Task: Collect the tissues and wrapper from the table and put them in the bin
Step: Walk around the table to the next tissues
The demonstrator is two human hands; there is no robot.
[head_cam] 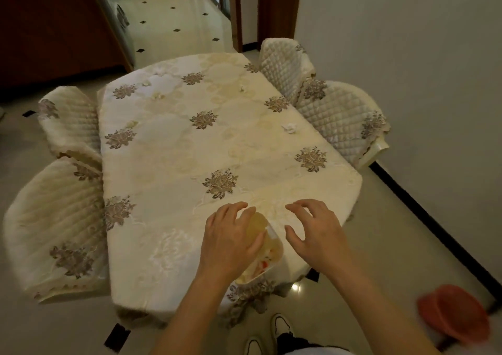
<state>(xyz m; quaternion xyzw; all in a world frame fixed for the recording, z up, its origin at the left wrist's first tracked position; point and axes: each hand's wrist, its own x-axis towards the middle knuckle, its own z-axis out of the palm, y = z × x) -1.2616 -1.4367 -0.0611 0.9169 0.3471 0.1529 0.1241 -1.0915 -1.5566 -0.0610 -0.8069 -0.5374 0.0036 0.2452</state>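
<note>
We grip the wrapper [267,248] at the table's [163,219] near edge with our left hand [231,240]; our right hand [315,232] hovers beside it, spread and empty. The wrapper may slip floorward, and we could miss the pale tissues [289,128] scattered toward the far and right edges

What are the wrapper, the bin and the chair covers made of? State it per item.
The wrapper: probably thin plastic film, glossy, translucent yellow. The bin: likely moulded plastic, smooth orange-red, though blurred. The chair covers: quilted fabric, matt, diamond stitching.
</note>
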